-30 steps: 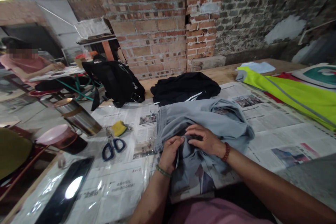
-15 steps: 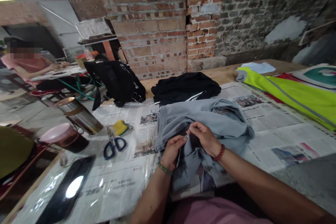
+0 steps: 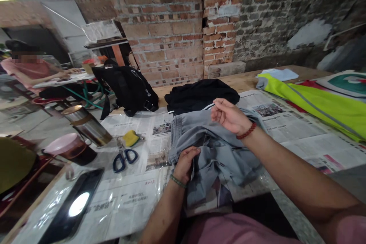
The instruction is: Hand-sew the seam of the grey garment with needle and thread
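Grey trousers (image 3: 188, 126) with an elastic waistband lie bunched on the newspaper in front of me. My left hand (image 3: 185, 164) pinches a fold of their cloth between thumb and fingers. Raised above the fabric, my right hand (image 3: 228, 116) is closed in a pinch, with a tiny sliver at its fingertips that looks like a sewing needle. A fine thread (image 3: 205, 137) runs up from the cloth near my left thumb toward the right hand. Part of the trousers is hidden behind my right wrist.
Scissors (image 3: 125, 158), a yellow sponge-like piece (image 3: 130, 138), a phone (image 3: 73, 206), a lidded cup (image 3: 71, 148) and a steel flask (image 3: 87, 124) stand left. Behind are a black bag (image 3: 128, 89) and black clothing (image 3: 197, 95); right, a neon-yellow garment (image 3: 320, 103) and an iron (image 3: 347, 84). Another person sits far left.
My right hand has lifted away from the left hand, up and to the right, and a thread now shows above the cloth. My left hand keeps its hold on the trousers.
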### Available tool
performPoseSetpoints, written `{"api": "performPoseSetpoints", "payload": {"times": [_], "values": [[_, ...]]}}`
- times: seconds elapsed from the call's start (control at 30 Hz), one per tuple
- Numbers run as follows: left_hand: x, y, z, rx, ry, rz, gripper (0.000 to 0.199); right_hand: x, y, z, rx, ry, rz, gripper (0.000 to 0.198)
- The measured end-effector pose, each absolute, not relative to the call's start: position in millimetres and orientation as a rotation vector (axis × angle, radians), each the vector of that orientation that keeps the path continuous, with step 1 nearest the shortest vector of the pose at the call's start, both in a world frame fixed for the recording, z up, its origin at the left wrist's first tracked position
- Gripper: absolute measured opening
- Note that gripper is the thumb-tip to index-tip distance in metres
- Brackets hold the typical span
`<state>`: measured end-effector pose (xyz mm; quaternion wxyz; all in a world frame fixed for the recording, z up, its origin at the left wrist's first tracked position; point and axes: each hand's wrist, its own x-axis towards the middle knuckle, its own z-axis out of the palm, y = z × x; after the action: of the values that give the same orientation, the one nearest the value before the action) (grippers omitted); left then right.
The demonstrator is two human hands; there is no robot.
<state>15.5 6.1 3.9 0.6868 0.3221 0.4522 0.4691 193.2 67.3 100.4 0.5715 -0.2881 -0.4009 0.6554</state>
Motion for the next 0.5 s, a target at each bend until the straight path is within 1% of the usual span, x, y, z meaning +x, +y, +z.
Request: {"api": "performPoseSetpoints", "payload": {"times": [0.03, 0.2, 0.3, 0.4, 0.5], "values": [[15.5, 5.8, 4.6, 0.715, 1.010, 1.048, 0.017, 197.9, 70.8, 105.1, -0.658, -0.918, 1.525, 0.003], [16.8, 4.8, 8.7, 0.705, 0.995, 1.021, 0.017, 219.3, 85.7, 122.8, -0.597, -0.801, 1.465, 0.010], [17.1, 4.9, 9.1, 0.718, 0.995, 1.015, 0.017, 221.6, 90.9, 120.6, -0.593, -0.800, 1.414, 0.010], [16.7, 5.4, 7.9, 0.733, 0.992, 1.013, 0.017, 211.8, 87.5, 96.2, -0.729, -0.908, 1.349, 0.002], [16.2, 5.4, 6.9, 0.751, 0.972, 0.999, 0.017, 198.2, 73.6, 51.3, -0.987, -1.081, 1.224, 0.004]]}}
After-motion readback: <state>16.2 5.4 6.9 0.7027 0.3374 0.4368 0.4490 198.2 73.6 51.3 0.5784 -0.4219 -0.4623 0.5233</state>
